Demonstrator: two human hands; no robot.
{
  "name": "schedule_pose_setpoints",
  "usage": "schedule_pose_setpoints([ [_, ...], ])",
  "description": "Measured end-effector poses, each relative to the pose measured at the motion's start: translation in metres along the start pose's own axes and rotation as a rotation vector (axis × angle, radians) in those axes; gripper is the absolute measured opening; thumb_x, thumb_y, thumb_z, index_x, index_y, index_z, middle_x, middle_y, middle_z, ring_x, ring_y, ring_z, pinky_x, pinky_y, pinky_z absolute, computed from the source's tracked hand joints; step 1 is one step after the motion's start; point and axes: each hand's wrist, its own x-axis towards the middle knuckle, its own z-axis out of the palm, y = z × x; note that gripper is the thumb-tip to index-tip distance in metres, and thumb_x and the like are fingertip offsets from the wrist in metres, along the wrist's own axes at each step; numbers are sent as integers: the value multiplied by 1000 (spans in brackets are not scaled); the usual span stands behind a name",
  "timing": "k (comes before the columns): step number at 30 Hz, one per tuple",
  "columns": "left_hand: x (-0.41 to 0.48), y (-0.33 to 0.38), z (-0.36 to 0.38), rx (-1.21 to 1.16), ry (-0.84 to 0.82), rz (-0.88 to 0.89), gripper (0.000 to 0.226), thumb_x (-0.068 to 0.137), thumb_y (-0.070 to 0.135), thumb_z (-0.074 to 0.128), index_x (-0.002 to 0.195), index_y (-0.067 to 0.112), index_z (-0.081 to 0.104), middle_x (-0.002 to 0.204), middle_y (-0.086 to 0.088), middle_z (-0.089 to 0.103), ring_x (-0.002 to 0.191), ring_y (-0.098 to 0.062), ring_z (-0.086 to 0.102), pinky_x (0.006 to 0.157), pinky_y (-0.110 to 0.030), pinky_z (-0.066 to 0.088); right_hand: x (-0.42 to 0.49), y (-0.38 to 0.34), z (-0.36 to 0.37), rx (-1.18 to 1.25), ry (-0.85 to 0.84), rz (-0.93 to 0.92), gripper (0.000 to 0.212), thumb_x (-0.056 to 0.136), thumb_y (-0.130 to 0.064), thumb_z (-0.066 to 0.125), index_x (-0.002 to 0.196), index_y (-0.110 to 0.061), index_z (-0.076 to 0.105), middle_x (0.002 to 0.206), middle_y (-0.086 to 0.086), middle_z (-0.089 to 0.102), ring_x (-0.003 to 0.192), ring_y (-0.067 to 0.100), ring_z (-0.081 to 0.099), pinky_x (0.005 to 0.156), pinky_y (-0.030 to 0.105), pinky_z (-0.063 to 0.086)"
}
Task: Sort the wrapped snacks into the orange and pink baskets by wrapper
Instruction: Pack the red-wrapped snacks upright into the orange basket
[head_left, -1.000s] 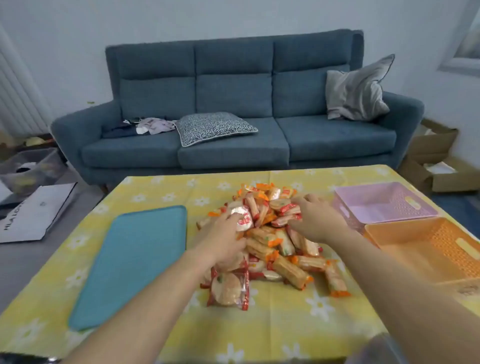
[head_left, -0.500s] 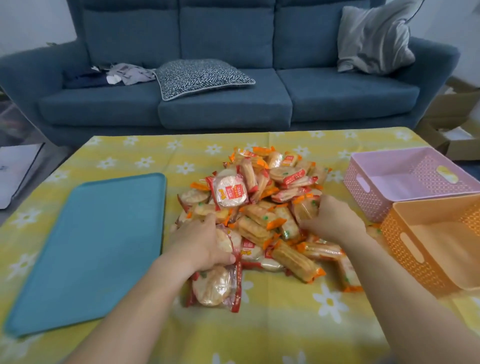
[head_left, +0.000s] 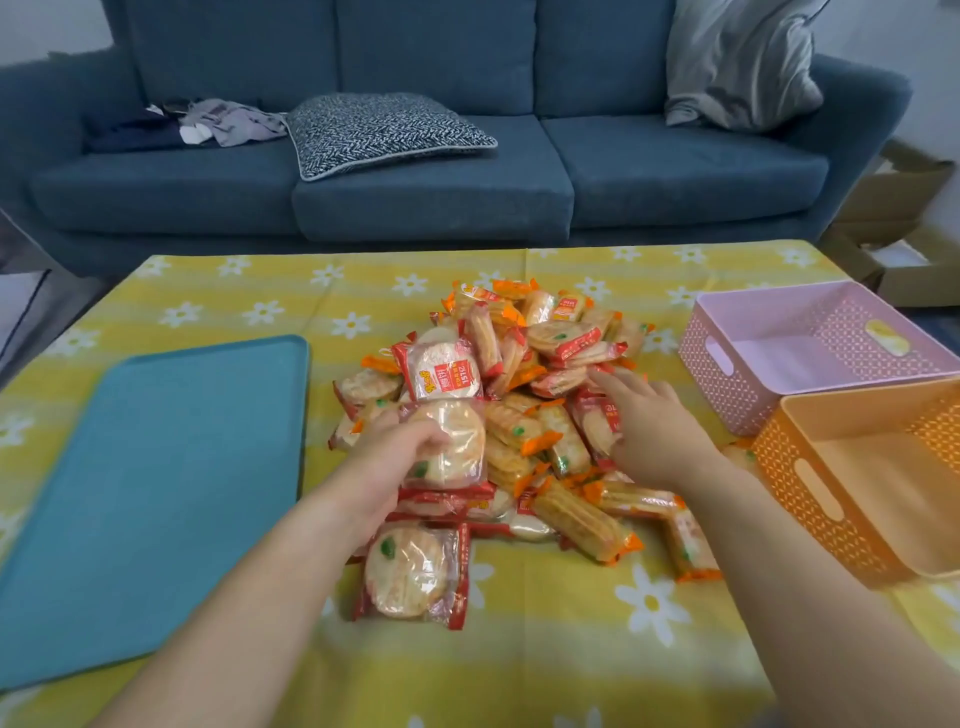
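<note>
**Snack pile mid-sort, one round packet in hand**

Far left on the bench (head_left: 571, 660) (yellow cloth with white daisies) there's a flat teal tray (head_left: 150, 499), lying well clear of the baskets.

Just right of it, the left hand (head_left: 395, 462) has its fingers curled round a round cracker packet (head_left: 457, 447), clear wrapper with red edges, held tilted up at the near-left side of the snack pile (head_left: 524, 374). Another round packet (head_left: 410, 571) lies flat on the cloth at the near edge of the pile, right below that wrist.

The pile sits in the middle of the bench. It's a mix of red-edged round crackers and long packets (head_left: 582, 525) with orange ends, all heaped over each other.

The right hand (head_left: 654, 431) rests palm-down on the right side of the pile with its fingers stretched out flat, not gripping anything as far as I can see.

Further right are the two baskets. The pink basket (head_left: 727, 384) is the farther one, and the orange basket (head_left: 810, 499) sits nearer, with its far corner right up against the pink one. A snack or two lies just beside the orange one's left wall.

Behind the bench is a blue sofa (head_left: 431, 202) with some crumpled clothes (head_left: 228, 122), a patterned cushion (head_left: 379, 130) and a grey cushion (head_left: 737, 62). Cardboard boxes (head_left: 904, 249) sit on the floor at far right.
</note>
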Motion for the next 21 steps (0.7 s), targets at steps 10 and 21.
schedule_pose_setpoints([
  [10, -28, 5, -37, 314, -20, 83, 46, 60, 23, 76, 105, 19, 71, 97, -2, 78, 97, -23, 73, 95, -46, 56, -1, 5, -2, -327, -93, 45, 86, 82, -45, 65, 154, -28, 23, 152, 6, 27, 139, 36, 26, 112, 50, 29],
  [21, -42, -21, -18, 834, -117, 92, 71, 47, 53, 77, 111, 26, 65, 123, 0, 53, 108, -19, 61, 100, -38, 51, -23, -54, -28, 354, 265, -167, 45, 83, -15, 74, 121, -26, 53, 100, -7, 63, 82, 15, 60, 74, 31, 50],
])
